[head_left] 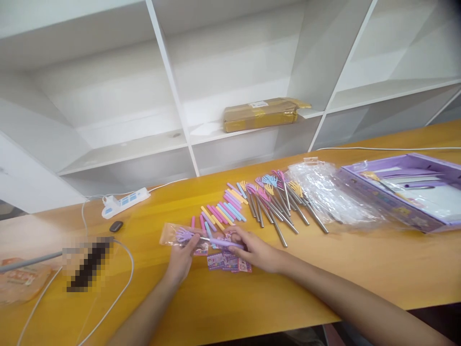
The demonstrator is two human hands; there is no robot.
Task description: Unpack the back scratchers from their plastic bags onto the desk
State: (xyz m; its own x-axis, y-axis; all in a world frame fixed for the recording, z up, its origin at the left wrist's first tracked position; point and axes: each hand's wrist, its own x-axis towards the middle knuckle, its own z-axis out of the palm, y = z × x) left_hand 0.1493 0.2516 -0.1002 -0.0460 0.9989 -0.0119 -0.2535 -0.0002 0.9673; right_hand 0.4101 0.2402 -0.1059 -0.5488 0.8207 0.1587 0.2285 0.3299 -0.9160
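A back scratcher with a purple claw head and a purple handle [225,243] lies across both of my hands. Its claw end is inside a clear plastic bag [167,234], which my left hand [182,259] pinches together with the metal shaft. The fingers of my right hand [254,249] are wrapped round the handle end. Below the scratcher lie several small printed cards [225,261], partly covered by my right hand. Just beyond are rows of coloured handle sleeves [220,212]. Farther right is a pile of back scratchers [273,194] with bare metal shafts.
Clear bags [320,192] lie beside a purple box [403,209] holding packed scratchers. To the left are a power strip [126,202], a small black object [115,226] and loose cables. A taped carton [261,115] sits on the white shelf behind the wooden table [288,288].
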